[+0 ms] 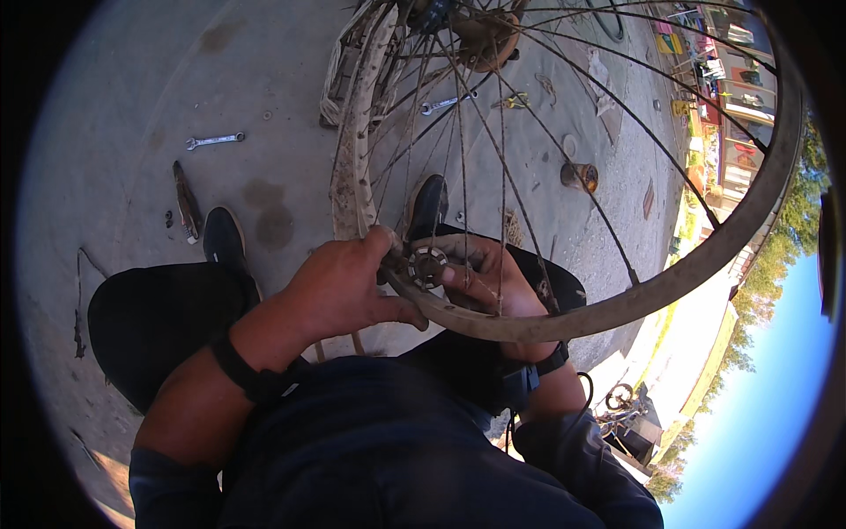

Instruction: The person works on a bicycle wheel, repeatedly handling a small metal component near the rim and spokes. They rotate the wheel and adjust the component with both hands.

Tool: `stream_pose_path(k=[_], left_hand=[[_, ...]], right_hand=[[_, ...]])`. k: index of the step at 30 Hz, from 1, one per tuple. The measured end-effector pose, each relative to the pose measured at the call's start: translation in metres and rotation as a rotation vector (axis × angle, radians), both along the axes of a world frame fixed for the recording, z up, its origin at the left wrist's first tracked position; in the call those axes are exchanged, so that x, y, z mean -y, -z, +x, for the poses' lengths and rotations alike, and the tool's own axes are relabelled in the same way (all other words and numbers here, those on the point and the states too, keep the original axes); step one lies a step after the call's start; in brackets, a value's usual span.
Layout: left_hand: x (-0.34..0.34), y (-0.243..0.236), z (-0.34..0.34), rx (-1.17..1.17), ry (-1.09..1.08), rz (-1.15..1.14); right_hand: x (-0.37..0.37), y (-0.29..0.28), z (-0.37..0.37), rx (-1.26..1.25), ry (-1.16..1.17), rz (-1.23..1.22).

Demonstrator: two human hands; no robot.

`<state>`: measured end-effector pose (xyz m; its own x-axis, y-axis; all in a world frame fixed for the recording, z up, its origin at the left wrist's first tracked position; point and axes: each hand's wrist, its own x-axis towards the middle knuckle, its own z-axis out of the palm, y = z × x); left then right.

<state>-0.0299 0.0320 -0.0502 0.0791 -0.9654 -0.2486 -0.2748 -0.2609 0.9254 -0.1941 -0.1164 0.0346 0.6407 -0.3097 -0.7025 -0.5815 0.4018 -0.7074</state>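
Observation:
A spoked bicycle wheel (564, 328) without a tyre stands tilted before me, its pale, dirty rim sweeping across the right side of the view. My left hand (339, 286) is closed around the near part of the rim, thumb on its outer face. Just inside the rim, the fingers of my right hand (493, 275) pinch a round, notched metal spoke wrench (427, 267), which sits by the base of a spoke. Part of the right hand lies behind the spokes and rim. Rust-brown discs surround the hub (485, 40) at the top.
On the concrete lie a combination wrench (215, 140), a second wrench (448, 103) behind the spokes, and a long dark tool with a metal end (187, 204). A rusty tin can (579, 176) stands to the right. My shoes (226, 238) flank the wheel. Buildings and trees line the right.

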Motion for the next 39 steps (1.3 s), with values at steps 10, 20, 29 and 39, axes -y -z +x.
stream_pose_path(k=[10, 20, 29, 39], left_hand=[[0.000, -0.004, 0.001, -0.004, 0.002, -0.002], [0.001, -0.005, 0.002, -0.019, 0.015, 0.001], [0.001, -0.005, 0.001, -0.016, 0.017, -0.014], [0.003, -0.014, 0.001, -0.010, 0.025, 0.014]], right_hand=[[-0.003, 0.003, -0.003, 0.059, 0.082, 0.121], [-0.004, 0.007, -0.003, 0.112, 0.158, 0.261], [0.000, 0.016, -0.008, 0.128, 0.128, 0.281], [0.000, 0.019, -0.013, 0.160, 0.199, 0.413]])
